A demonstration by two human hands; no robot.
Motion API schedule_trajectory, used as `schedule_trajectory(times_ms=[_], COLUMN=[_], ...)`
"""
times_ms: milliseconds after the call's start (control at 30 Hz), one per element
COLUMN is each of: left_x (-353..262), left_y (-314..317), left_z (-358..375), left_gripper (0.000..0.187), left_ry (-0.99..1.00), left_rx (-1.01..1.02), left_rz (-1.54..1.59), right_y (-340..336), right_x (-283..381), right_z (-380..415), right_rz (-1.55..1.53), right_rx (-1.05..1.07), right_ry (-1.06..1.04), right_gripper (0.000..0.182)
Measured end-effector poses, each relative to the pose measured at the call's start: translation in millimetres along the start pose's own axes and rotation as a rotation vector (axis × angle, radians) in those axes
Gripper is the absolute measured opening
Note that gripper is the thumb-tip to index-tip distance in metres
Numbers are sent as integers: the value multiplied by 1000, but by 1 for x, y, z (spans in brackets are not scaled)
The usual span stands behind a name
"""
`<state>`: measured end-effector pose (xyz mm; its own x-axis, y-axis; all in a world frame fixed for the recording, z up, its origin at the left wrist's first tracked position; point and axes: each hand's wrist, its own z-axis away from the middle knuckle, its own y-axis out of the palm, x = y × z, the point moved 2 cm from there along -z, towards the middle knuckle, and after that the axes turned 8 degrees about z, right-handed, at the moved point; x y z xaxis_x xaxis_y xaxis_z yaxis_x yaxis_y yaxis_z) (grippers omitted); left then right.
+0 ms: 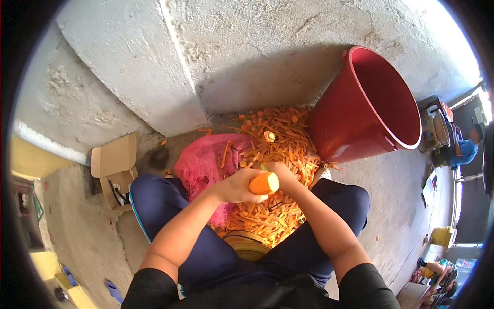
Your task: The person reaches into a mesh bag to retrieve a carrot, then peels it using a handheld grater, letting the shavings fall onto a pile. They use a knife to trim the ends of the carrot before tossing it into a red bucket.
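A peeled carrot [264,184] points its cut, flat end up toward me, and my left hand [237,186] is wrapped round it. Just beyond it, my right hand [281,173] is closed beside the carrot's far part; whatever is in its fingers is hidden. Both hands are over a heap of orange carrot peelings [278,226] that spreads between my legs and up to the wall. A pink mesh bag [193,162] lies crumpled left of the heap, partly under my left forearm. A pale carrot end [269,136] rests on the peelings.
A large red bucket [337,123] leans tilted at the right of the heap, near the rough wall [247,51]. An open cardboard box [114,154] sits by my left knee. A yellow rounded container [246,242] is between my thighs. Other people [465,149] are at far right.
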<state>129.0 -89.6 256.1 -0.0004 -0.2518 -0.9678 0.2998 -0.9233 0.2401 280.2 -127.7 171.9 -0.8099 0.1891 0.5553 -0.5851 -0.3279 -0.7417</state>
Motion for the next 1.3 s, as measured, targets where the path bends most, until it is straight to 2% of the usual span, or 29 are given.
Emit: schedule_trajectory(times_ms=[33, 100, 167, 233, 267, 367, 400, 467, 567, 667, 700, 733, 800, 833, 900, 1000, 1067, 1100, 1133, 1167, 1200, 1267, 1300], left_x=[6, 9, 9, 12, 15, 64, 61, 69, 81, 29, 5, -52, -107, -147, -185, -190, -161, -137, -106, -65, -17, 49, 84], left_y=[1, -5, -8, -9, -11, -33, -34, -36, -31, -4, 2, 25, 49, 66, 82, 68, 38, 15, -11, -45, -81, -108, -117], left_z=[-2, -3, -2, -2, -1, 1, 8, 15, 15, -30, -52, -82, -127, -137, -147, -139, -116, -102, -85, -65, -42, 19, 48], left_gripper=[25, 26, 31, 36, 44, 53, 51, 46, 44, 43, 47, 49, 50, 49, 46, 44, 38, 32, 22, 17, 20, 25, 30], left_ry=[0, 23, 32, 50, -235, 4, -280, -701, -839, -582, -195, -210, 552, 877, 1122, 1120, 902, 733, 452, 316, 108, -490, -772], left_rx=[-33, -118, -163, -249, -353, -501, -472, -252, 133, 403, 276, 156, -267, -411, -651, -635, -649, -640, -669, -715, -715, -803, -708], left_rz=[31, 47, 23, 18, 72, -614, -804, -1099, -1247, -1292, -1304, -1163, -963, -1145, -1205, -1036, -1117, -1090, -1030, -1027, -995, -1081, -1088], right_y=[7, 45, 66, 53, 39, 29, 35, 57, 26, 22, 23, 26, 25, 19, 7, -8, -39, -48, -48, -49, -50, -54, -57], right_x=[-2, -14, -22, -9, -1, -11, -24, -58, -41, -40, -41, -44, -39, -32, -17, 0, 24, 27, 19, 8, 0, -13, -12], right_z=[1, -7, -12, 2, 11, 15, 13, 5, 32, 33, 31, 28, 23, 23, 25, 22, 39, 43, 40, 39, 41, 45, 48], right_rz=[46, -56, 15, 260, 348, 417, 452, 521, 560, 535, 538, 542, 546, 535, 516, 508, 454, 423, 450, 476, 454, 412, 395], right_rx=[36, -48, 61, 300, 416, 583, 606, 648, 507, 631, 604, 582, 579, 540, 484, 481, 439, 420, 408, 393, 339, 225, 201], right_ry=[-120, -186, -169, -18, -17, 26, 42, 76, 211, 294, 273, 252, 204, 194, 172, 136, 45, -4, 30, 70, 70, 81, 65], right_gripper=[27, 27, 25, 25, 25, 33, 29, 24, 24, 28, 29, 30, 34, 34, 33, 31, 29, 29, 28, 28, 28, 29, 28])
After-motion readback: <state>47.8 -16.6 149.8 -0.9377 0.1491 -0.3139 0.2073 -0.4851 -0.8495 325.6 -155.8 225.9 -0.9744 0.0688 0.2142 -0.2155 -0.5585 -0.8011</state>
